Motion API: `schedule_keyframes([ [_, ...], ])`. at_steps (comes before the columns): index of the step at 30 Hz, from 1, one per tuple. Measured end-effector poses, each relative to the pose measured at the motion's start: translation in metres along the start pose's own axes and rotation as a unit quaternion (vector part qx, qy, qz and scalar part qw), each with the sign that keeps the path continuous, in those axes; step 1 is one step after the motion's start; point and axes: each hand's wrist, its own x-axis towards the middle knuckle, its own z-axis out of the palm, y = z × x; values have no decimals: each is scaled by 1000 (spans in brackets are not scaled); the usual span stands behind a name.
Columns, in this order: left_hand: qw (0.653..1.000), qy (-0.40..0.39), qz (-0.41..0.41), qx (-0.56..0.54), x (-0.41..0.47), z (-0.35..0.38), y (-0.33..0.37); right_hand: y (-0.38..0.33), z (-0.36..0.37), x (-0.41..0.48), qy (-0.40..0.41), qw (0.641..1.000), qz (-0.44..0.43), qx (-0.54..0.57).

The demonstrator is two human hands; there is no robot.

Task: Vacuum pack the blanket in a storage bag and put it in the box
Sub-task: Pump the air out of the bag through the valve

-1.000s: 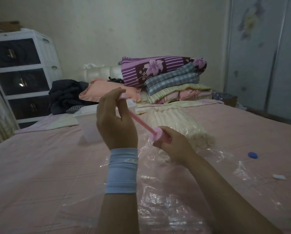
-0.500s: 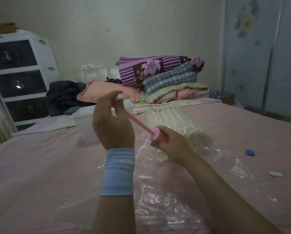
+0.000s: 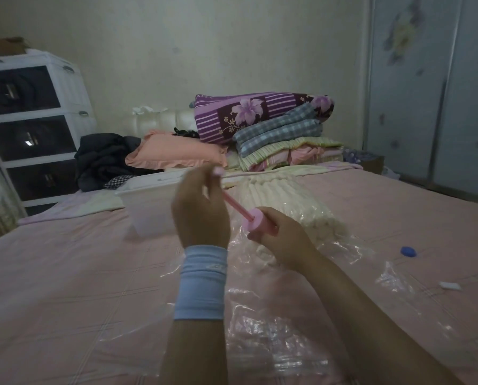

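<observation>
Head view: the plunger of the pink plastic hand pump [image 3: 260,224] is gripped by the left hand [image 3: 200,215], its barrel by the right hand [image 3: 285,240]. The folded cream blanket [image 3: 282,198] is seen at 1 o'clock inside the clear plastic storage bag [image 3: 274,329], the white plastic box [image 3: 149,209] at 10 o'clock.

A person is holding a pink hand pump [image 3: 260,225] over the bed [image 3: 65,287]. The left hand [image 3: 201,215], wearing a pale blue wristband [image 3: 201,282], is gripping the handle at the top of the exposed rod, while the right hand [image 3: 282,240] is curling round the pump's barrel. Beneath them a clear storage bag [image 3: 274,343] is lying crumpled on the pink sheet, with a cream blanket [image 3: 293,204] showing under the plastic at its far end. A white plastic box [image 3: 149,212] is standing just behind the left hand. A blue cap [image 3: 408,251] and a small white clip [image 3: 450,285] are lying apart to the right.
</observation>
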Motion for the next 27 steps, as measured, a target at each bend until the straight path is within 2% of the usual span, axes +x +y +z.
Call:
schedule_keyframes([
  [2, 997, 68, 26, -8, 18, -12, 5, 1, -1, 0, -5, 1000, 6, 2],
  [6, 996, 77, 29, -14, 5, -2, 1, 1, 2, 0, -4, 1000, 2, -2],
  [7, 999, 47, 14, -11, -7, 5, -4, 1, 3, 1, -3, 1000, 1, -3],
  [9, 997, -69, -37, -11, -34, 20, -19, 1, 5, 1, -3, 1000, -5, -3],
  [11, 978, -181, -101, -8, -55, 28, -28, 0, 6, -1, -7, 1000, -12, -1],
  [12, 973, -200, -112, -1, -57, 29, -27, -1, 7, -2, -6, 1000, -15, -2],
  [14, 983, -168, -73, 7, -47, 25, -20, -2, 5, -2, 1, 1000, -15, -2],
  [16, 997, -77, -10, 4, -24, 16, -6, -2, 1, -2, 4, 1000, -3, 3],
  [19, 997, 70, 36, -5, 8, -1, 7, 0, -1, -1, -8, 1000, 5, 9],
  [22, 992, 115, 48, -7, 9, -2, 7, 0, 1, -2, -10, 1000, 4, 8],
  [24, 997, 77, 28, -5, -7, 8, -1, 1, 3, -1, -8, 1000, -1, 9],
  [25, 1000, 28, 4, -7, -20, 14, -7, 2, 4, -1, -7, 1000, -2, 9],
  [27, 991, -119, -59, -13, -45, 24, -20, 1, 4, -1, -4, 1000, -5, 18],
])
